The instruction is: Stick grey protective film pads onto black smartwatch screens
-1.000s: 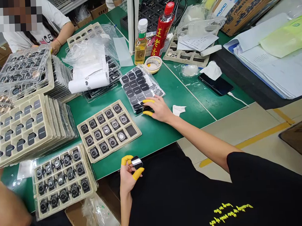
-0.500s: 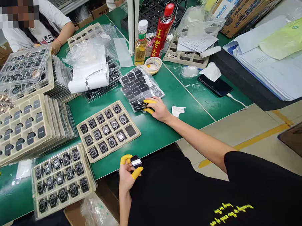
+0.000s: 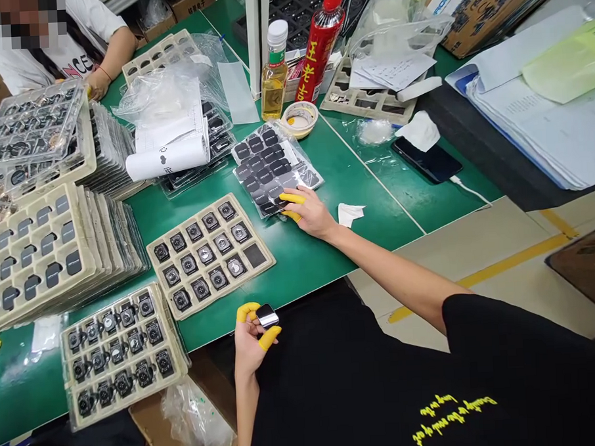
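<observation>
The left hand (image 3: 249, 347) pinches a glossy watch piece (image 3: 267, 316) at the bench's (image 3: 304, 259) near edge, shiny face up (long axis unclear); the right hand (image 3: 314, 214) touches the label sheet (image 3: 275, 166), whether pinching I cannot tell.

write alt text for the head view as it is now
A person's left hand holds a small square watch; the right hand touches a sheet of black squares on a green table. Both wear yellow finger covers. A tray of watches lies nearby.
</observation>
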A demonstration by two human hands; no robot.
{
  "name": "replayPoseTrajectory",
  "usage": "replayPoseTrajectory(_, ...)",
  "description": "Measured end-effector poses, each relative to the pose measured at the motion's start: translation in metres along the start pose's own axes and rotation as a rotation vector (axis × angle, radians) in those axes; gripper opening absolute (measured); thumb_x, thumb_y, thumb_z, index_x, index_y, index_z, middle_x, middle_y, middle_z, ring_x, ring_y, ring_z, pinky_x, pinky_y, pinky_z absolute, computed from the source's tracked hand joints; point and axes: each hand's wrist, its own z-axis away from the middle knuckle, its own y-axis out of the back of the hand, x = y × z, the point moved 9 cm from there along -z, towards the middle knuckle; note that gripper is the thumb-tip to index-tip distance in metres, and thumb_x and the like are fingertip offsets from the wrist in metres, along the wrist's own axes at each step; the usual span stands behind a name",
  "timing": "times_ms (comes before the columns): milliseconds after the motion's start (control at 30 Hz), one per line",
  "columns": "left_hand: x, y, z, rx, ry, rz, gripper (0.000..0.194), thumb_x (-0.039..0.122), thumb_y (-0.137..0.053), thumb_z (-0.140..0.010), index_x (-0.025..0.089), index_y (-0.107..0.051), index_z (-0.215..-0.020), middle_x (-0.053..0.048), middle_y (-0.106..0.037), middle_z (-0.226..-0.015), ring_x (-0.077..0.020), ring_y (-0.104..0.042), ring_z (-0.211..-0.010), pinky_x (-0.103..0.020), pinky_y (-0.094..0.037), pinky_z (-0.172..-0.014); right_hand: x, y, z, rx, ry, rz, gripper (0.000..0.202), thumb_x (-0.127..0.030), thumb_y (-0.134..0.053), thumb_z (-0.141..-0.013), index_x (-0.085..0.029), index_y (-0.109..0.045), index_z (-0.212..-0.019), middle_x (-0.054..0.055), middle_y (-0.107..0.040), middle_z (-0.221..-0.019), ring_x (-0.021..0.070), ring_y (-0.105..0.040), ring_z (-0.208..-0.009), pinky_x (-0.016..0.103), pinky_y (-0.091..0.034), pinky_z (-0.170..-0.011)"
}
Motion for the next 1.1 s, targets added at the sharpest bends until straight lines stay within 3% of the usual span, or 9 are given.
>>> replayPoseTrajectory(367,0.0016,-0.0036,-0.0004,-0.018,0.012,0.013,0.073,0.045,-0.108,-0.065,0.024,-0.058,-0.114,0.009,-0.065,-0.081,-0.0083,-0.068,-0.06,-0.018,-0.062,-0.05,-0.0023,0.0011,-0.0002,0.004,0.011,-0.02,0.018,-0.025,-0.058,-0.113,-0.03,-0.073,-0.105,0.008,-0.082,-0.141,0.031,-0.069,-0.148,0.07,-0.05,-0.128)
replayPoseTrajectory(1100,0.0011,-0.0068,0.0009,-0.03,0.007,-0.003,0.071,0.045,-0.107,-0.067,0.024,-0.058,-0.115,0.009,-0.065,-0.082,-0.0075,-0.067,-0.06,-0.018,-0.063,-0.05,0.0,0.0038,-0.0015,0.025,-0.036,-0.071,0.009,-0.03,-0.063,-0.111,-0.028,-0.07,-0.105,0.01,-0.084,-0.127,0.0348,-0.071,-0.145,0.074,-0.046,-0.131)
